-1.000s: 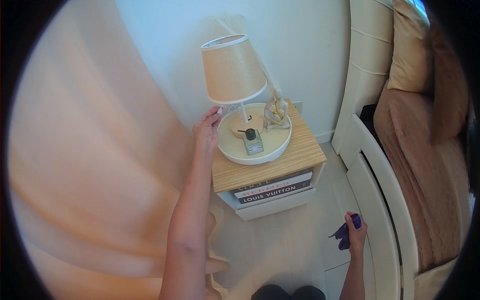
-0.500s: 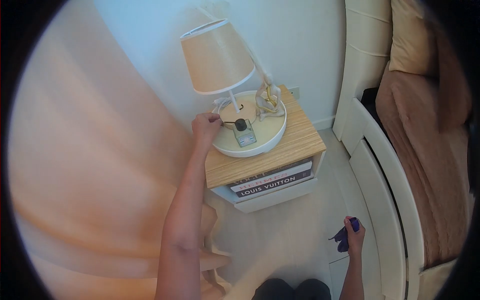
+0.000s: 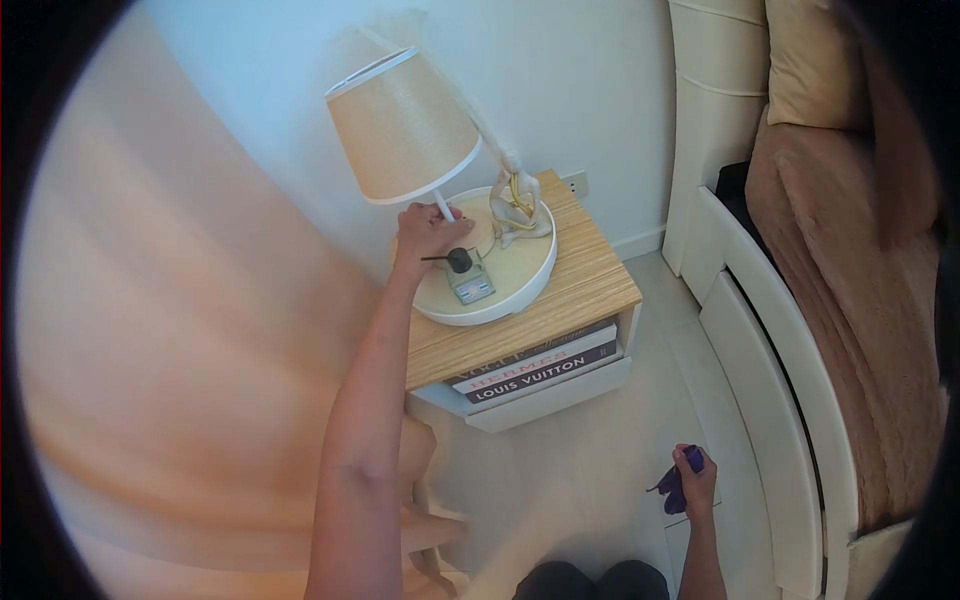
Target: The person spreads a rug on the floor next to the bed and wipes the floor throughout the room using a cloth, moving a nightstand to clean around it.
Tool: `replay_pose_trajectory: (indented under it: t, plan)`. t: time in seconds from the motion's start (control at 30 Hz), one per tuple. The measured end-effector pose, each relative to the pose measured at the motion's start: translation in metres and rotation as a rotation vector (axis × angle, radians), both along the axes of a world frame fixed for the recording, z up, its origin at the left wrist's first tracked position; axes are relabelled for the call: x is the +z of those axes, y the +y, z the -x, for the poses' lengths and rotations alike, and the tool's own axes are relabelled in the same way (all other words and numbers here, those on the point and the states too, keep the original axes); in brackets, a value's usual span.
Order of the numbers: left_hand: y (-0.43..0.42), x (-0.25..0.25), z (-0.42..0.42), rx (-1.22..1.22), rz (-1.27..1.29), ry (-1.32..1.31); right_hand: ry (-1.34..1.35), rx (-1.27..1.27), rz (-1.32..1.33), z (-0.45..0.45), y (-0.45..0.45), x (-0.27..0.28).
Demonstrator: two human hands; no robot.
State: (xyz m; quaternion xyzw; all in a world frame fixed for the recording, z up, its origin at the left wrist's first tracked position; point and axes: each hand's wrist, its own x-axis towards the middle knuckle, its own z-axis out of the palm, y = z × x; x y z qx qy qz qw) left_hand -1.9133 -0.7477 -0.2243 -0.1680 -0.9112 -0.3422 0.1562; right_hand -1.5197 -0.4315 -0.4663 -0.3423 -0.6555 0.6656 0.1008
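My left hand [image 3: 430, 235] reaches in under the shade of a table lamp [image 3: 405, 125], its fingers closed around the lower part of the white stem. The lamp stands in a round white-rimmed tray [image 3: 520, 297]. Just in front of that hand is a small glass bottle [image 3: 471, 284] with a black cap and a dark stick across its top. A white seated figurine [image 3: 518, 212] with a gold band sits to the lamp's right. Low at the right, away from the nightstand, my right hand [image 3: 702, 484] is closed on a bunched purple cloth [image 3: 676, 492].
The tray rests on a wooden-topped nightstand [image 3: 590, 278], with stacked books [image 3: 545, 370] on its shelf. A peach curtain [image 3: 220, 350] hangs at the left. The bed [image 3: 830, 300] with its cream frame lies along the right, and a wall socket [image 3: 576, 184] is behind the nightstand.
My left hand has moved from beside the bottle's stick to the lamp stem, farther back. My right hand still holds the purple cloth. The view has shifted slightly.
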Motion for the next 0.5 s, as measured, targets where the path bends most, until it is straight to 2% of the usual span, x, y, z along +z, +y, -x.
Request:
replay_pose_trajectory:
  t: [0.13,0.27,0.33,0.37,0.43,0.5]
  plan:
    - [0.005,0.001,0.003,0.104,0.155,0.099,-0.009,-0.008,-0.006,-0.002,0.003,-0.007]
    - [0.008,-0.01,0.014,0.163,0.18,0.102,0.014,-0.008,0.028,-0.004,0.004,-0.013]
    - [0.013,-0.006,0.002,0.061,-0.029,0.116,-0.011,0.016,0.006,-0.004,0.005,-0.015]
    - [0.014,-0.01,0.006,0.06,-0.029,0.115,-0.011,0.014,0.006,-0.003,0.006,-0.016]
    - [0.012,-0.02,0.012,-0.039,-0.296,0.149,-0.015,0.048,-0.029,-0.005,0.006,-0.019]
    - [0.014,-0.017,0.007,-0.059,-0.394,0.087,-0.013,0.048,-0.008,-0.006,0.003,-0.019]
